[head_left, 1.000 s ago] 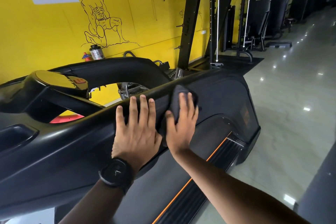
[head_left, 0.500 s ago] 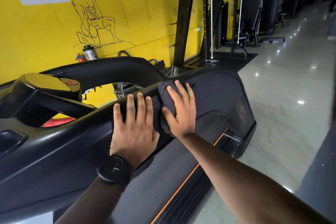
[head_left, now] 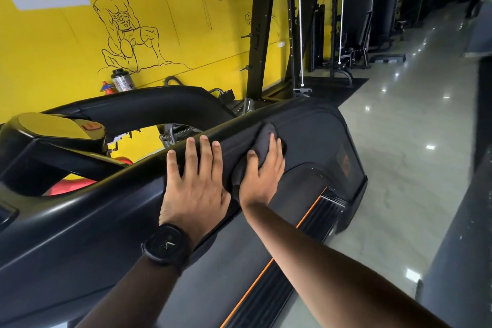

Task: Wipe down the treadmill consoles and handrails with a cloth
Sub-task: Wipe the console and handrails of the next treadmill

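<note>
On the near rail (head_left: 133,168), my right grip (head_left: 262,181) lies flat-fingered, pressing the cloth (head_left: 265,138) against its side, and my left grip (head_left: 195,186) rests spread just beside it — this rail is mid-wipe, I judge, with the console (head_left: 53,125) and far rail (head_left: 149,109) seemingly yet to do.

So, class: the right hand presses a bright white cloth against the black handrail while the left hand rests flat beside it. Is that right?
No: the head view shows the cloth is dark grey, not bright white. The right hand does press it against the black handrail, with the left hand flat beside it.
</note>
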`<state>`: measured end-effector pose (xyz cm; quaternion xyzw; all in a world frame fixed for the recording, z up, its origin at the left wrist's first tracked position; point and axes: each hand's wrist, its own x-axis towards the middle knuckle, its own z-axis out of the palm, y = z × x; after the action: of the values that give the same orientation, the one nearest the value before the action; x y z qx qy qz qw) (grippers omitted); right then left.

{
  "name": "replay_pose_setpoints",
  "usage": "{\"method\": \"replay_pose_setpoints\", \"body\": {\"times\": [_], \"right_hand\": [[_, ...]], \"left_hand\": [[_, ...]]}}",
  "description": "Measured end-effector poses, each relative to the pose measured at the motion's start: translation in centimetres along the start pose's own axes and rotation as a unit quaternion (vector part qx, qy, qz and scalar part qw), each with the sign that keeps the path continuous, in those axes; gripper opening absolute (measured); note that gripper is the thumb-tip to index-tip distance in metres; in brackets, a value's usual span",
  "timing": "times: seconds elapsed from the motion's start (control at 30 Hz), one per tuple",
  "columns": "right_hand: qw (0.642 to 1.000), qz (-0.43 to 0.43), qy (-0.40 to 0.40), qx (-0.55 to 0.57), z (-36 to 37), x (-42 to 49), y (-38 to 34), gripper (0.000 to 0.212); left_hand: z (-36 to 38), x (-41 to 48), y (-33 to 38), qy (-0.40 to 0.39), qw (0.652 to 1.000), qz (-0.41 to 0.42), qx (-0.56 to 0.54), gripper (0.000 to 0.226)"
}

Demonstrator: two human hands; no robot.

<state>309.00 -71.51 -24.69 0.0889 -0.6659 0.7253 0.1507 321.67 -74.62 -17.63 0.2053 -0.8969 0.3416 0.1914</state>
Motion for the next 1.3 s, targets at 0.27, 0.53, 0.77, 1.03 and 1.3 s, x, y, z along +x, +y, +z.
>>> {"method": "replay_pose_setpoints", "body": {"times": [0.27, 0.53, 0.77, 1.03, 1.3], "right_hand": [[0.960, -0.259, -0.067, -0.077, -0.8, 3.5, 0.4, 0.059], [0.985, -0.153, -0.053, -0.057, -0.8, 0.8, 0.8, 0.066], [1.000, -0.030, -0.006, 0.003, -0.7, 4.9, 1.6, 0.067], [0.944, -0.309, -0.079, -0.083, -1.3, 6.3, 2.5, 0.059], [0.983, -0.168, -0.061, -0.046, -1.7, 5.6, 2.2, 0.065]], "left_hand": [[0.1, 0.6, 0.3, 0.000, 1.000, 0.009, -0.013, 0.081], [0.0, 1.3, 0.9, -0.002, 1.000, 0.013, -0.001, 0.081], [0.0, 2.4, 1.7, -0.010, 1.000, 0.019, 0.000, 0.082], [0.2, 4.0, 2.8, -0.007, 0.999, 0.037, -0.009, 0.080], [0.2, 5.0, 3.8, -0.018, 0.999, 0.038, -0.004, 0.082]]}}
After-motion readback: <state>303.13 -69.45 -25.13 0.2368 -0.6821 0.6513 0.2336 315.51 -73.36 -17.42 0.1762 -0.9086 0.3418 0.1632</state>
